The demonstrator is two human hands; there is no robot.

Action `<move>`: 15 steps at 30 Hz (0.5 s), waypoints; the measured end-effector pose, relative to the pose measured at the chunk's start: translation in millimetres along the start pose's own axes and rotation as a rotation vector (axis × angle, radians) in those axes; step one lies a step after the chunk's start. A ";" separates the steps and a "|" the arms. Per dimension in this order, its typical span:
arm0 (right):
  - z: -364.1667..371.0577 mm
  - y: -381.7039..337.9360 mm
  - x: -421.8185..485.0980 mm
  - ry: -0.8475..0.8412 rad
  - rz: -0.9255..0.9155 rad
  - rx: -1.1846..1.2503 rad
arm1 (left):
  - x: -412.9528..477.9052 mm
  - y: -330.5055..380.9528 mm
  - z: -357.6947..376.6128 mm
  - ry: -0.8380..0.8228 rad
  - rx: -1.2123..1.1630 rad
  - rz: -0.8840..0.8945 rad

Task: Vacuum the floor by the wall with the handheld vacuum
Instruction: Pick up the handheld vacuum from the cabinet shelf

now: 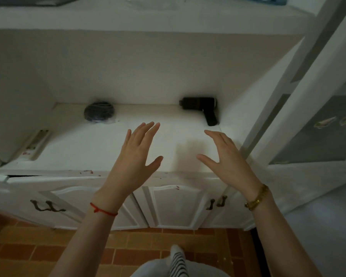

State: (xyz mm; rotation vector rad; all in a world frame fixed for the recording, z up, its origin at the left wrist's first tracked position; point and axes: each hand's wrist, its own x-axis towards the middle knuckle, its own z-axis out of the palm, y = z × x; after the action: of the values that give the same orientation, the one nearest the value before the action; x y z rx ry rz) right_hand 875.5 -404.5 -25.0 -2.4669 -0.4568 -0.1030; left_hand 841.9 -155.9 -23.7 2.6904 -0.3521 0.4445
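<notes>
Striped fabric (178, 262), at the bottom edge, lies nearest the camera, over the terracotta tiled floor (38, 248). Above it both forearms reach forward over the white table (88, 144), which tops a cabinet with panelled doors (174, 204).

Left hand (137, 156): fingers spread, palm down, holding nothing; red string at the wrist. Right hand (226, 158): likewise splayed and empty, thumb out toward the left hand; gold bracelet (257, 198) at the wrist. Neither grip has closed on anything.

Handheld vacuum (200, 107): at the far right back corner of the table, against the rear wall and close to the side wall. It lies on its side. The barrel runs left-right along the back wall, nozzle end to the left; the handle juts from the barrel's right end toward the person, angled slightly right. The handle's free end sits just beyond the right hand's fingertips, apart from them. The right hand is clearly the nearer; the left is well apart from it.

Judgement: the coming move is a short forward reach with the right hand, wrapping the handle from above.

Appearance: matte black, pistol-shaped, ribbed-looking cylindrical body. Details are dim in this light.

Also on the table: a dark round bundle in clear wrap (99, 112), back left.
</notes>
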 end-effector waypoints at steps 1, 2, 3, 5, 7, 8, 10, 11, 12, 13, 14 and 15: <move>-0.5 4.4 6.8 0.003 -0.001 0.002 | 5.8 0.2 2.8 0.004 0.001 -0.008; -0.3 8.3 12.9 0.007 0.000 0.004 | 10.8 0.8 5.1 0.008 -0.001 -0.015; 0.4 11.6 18.9 0.008 0.004 0.007 | 15.5 1.2 7.1 0.013 -0.005 -0.022; 3.0 16.9 30.8 0.005 0.022 0.012 | 24.4 2.0 10.0 0.017 -0.013 -0.027; 6.3 21.6 41.9 -0.005 0.044 0.019 | 32.9 1.4 12.9 0.021 -0.016 -0.026; 7.6 23.5 47.3 -0.008 0.052 0.023 | 37.3 0.4 14.2 0.021 -0.016 -0.027; 10.5 26.6 58.5 -0.014 0.067 0.026 | 45.5 -2.6 16.0 0.020 -0.014 -0.026; 12.0 28.5 64.8 -0.014 0.076 0.024 | 49.6 -4.5 16.8 0.021 -0.012 -0.027; 13.3 30.3 72.0 -0.011 0.087 0.020 | 53.8 -6.4 17.7 0.021 -0.009 -0.026; 14.6 32.6 79.8 -0.002 0.100 0.019 | 57.8 -8.3 18.4 0.019 -0.009 -0.024; 16.3 35.4 88.7 0.009 0.115 0.021 | 61.6 -10.1 19.3 0.017 -0.010 -0.024; 17.8 38.3 98.8 0.023 0.134 0.026 | 65.4 -11.8 20.1 0.017 -0.010 -0.025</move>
State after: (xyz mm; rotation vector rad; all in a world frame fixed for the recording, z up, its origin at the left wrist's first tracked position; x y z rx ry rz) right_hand 980.7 -393.1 -43.2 -2.4603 -0.2804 -0.0699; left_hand 910.7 -165.4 -22.1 2.6765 -0.3152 0.4564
